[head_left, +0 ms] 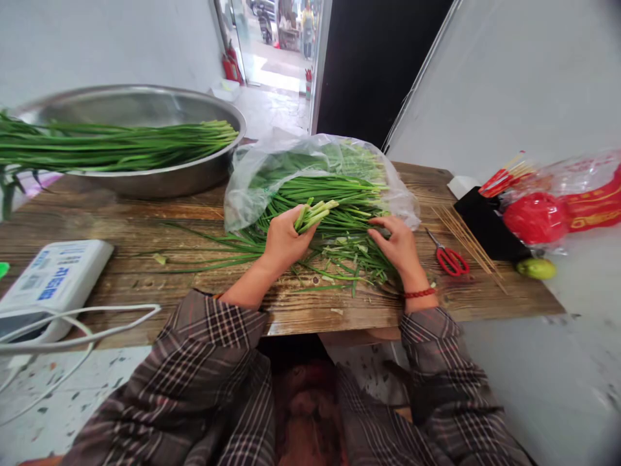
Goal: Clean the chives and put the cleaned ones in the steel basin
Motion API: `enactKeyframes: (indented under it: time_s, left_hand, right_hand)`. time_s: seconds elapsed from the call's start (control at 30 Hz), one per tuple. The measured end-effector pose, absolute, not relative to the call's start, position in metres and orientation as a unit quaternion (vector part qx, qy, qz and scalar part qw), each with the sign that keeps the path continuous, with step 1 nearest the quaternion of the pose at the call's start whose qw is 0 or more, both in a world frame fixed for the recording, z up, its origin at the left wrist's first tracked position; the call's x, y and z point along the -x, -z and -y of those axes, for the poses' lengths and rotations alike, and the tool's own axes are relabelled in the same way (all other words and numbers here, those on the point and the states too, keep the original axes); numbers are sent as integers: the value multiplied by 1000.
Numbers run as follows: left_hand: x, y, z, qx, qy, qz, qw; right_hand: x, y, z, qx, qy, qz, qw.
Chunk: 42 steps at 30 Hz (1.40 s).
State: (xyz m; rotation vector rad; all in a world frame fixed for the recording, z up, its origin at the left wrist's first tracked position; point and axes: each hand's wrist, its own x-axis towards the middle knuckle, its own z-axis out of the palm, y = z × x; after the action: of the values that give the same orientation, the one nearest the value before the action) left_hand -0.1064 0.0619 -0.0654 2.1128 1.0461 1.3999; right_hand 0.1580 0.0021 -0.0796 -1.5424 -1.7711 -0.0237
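My left grip (288,238) pinches green stalks (317,213); my right (395,243), fingers parted, hovers over trimmings (356,255)

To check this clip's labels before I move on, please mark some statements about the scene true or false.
1. The left hand holds a small bunch of pale-ended green stalks. True.
2. The right hand grips the red-handled scissors. False: they lie on the wooden table, to the right of that hand.
3. Long green leaves reach out over the rim of the metal basin. True.
4. The clear plastic bag is to the left of the metal basin. False: it is to the right.
5. Thin sticks lie between the scissors and the black box. True.
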Motion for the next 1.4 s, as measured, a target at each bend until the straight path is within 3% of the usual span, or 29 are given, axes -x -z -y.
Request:
enactKeyframes:
  time_s: [0.07,0.27,0.37,0.5,0.8,1.03,1.3,1.4]
  left_hand:
    - [106,66,-61,-754,-500,-375,204]
    - [105,60,-56,-759,-504,-359,205]
    - [106,53,-49,-783,-494,-320,201]
    - [104,54,-43,-859,-392,-264,196]
    - [100,61,-45,-921,-245,-274,132]
    - [101,59,-46,-853,-350,-344,178]
    - [102,61,-50,-753,-492,-369,234]
    - [103,60,-51,-745,-504,-372,232]
  right_hand:
    - [-156,84,-1,606,27,695,386]
    - [-144,75,7,559,-47,665,493]
    - [-129,73,10,527,-65,705,470]
    - [-110,71,11,508,-37,750,422]
    - [-108,69,15,493,2,773,399]
    - [-138,75,10,623,6,565,542]
    - [-147,92,-5,630,56,673,383]
    - [-144,91,-4,633,55,676,374]
